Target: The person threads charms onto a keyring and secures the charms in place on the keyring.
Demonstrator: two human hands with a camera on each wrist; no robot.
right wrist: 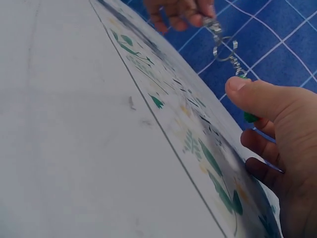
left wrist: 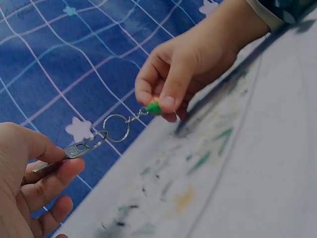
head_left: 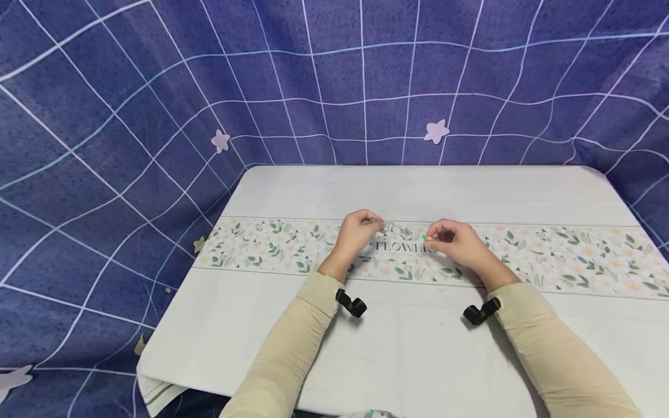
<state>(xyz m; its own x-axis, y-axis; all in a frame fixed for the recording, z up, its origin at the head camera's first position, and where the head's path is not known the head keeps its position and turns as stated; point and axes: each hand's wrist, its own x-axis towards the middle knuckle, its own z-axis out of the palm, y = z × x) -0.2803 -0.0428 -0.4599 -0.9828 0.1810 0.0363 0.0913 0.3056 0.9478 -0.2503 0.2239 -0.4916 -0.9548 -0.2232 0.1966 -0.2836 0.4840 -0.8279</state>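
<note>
My left hand (head_left: 356,233) pinches a silver key (left wrist: 75,149) between thumb and fingers. A small ring joins the key to a larger metal split ring (left wrist: 128,130), and a short chain (left wrist: 134,117) runs on from there. At the chain's other end is a small green and orange charm (left wrist: 154,106), pinched by my right hand (head_left: 462,242). The right fingers hide much of the charm (right wrist: 250,117). Key, ring and chain stretch between the two hands, over the middle of the table.
A white cloth with a floral band (head_left: 282,244) and the word FLOWER covers the table (head_left: 251,319). Blue gridded curtain (head_left: 334,75) with stars hangs behind and at the left. Each wrist wears a black camera mount (head_left: 351,303).
</note>
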